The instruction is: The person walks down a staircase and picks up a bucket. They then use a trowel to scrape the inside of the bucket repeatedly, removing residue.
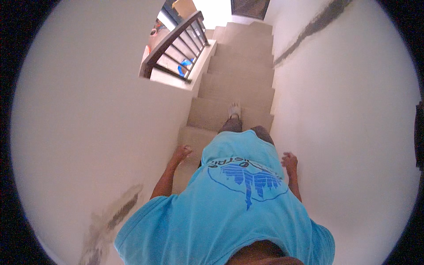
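Both of my arms hang at my sides as I stand on a staircase. My left hand (183, 152) is at the left of my body, near the left wall; its fingers are curled in and no object shows in them. On the other side, my right hand (289, 160) is close to the right wall, its fingers bent, also with no object visible. Between them is my light blue printed T-shirt (238, 150). One foot (234, 110) rests on a step (207, 112) in front of me; the other foot is hidden.
Beige stairs (240, 57) run ahead between a left wall (88, 110) and a right wall (344, 115). Dark railing (176, 46) lines an opening at the upper left, with a blue object (182, 67) beyond it. A dark panel (250, 8) stands at the far end.
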Action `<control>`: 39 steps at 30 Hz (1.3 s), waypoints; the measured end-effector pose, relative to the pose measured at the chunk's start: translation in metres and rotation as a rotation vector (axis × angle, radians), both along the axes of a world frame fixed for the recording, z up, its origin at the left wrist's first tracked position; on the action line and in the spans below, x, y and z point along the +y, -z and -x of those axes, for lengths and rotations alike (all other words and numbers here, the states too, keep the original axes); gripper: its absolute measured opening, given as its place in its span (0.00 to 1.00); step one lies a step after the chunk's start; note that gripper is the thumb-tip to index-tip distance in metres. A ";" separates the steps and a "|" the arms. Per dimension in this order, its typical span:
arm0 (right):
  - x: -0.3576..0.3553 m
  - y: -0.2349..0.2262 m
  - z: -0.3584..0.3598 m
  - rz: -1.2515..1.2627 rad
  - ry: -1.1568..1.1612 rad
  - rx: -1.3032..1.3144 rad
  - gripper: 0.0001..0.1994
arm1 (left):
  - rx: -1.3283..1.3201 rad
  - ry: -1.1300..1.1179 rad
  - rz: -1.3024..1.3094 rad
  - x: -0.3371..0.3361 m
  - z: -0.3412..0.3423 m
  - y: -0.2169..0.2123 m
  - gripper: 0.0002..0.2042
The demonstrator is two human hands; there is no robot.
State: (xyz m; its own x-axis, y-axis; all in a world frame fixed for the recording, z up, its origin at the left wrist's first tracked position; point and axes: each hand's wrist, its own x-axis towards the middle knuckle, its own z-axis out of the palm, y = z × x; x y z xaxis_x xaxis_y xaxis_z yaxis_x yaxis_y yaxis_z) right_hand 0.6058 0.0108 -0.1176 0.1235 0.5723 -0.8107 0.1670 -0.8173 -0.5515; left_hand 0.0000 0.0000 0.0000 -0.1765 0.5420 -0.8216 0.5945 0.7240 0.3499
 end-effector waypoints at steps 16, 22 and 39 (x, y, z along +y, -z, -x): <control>0.232 0.130 0.032 -0.527 -0.668 -0.317 0.13 | 0.606 0.395 -0.478 0.271 0.021 0.094 0.26; 0.293 0.179 0.026 -0.314 -0.657 -0.241 0.14 | 1.107 0.454 -0.796 0.383 0.021 0.055 0.34; 0.477 0.293 -0.032 -0.094 -0.522 -0.166 0.15 | 1.550 0.274 -0.479 0.602 0.185 0.165 0.27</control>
State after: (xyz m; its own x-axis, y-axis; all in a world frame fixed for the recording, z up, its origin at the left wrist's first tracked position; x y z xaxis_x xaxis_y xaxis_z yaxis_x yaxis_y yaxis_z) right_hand 0.6374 0.4881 -0.4108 -0.0747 0.6607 -0.7469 0.6275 -0.5510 -0.5502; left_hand -0.1854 0.6021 -0.1649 -0.4820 0.8310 0.2777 0.6538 0.5521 -0.5174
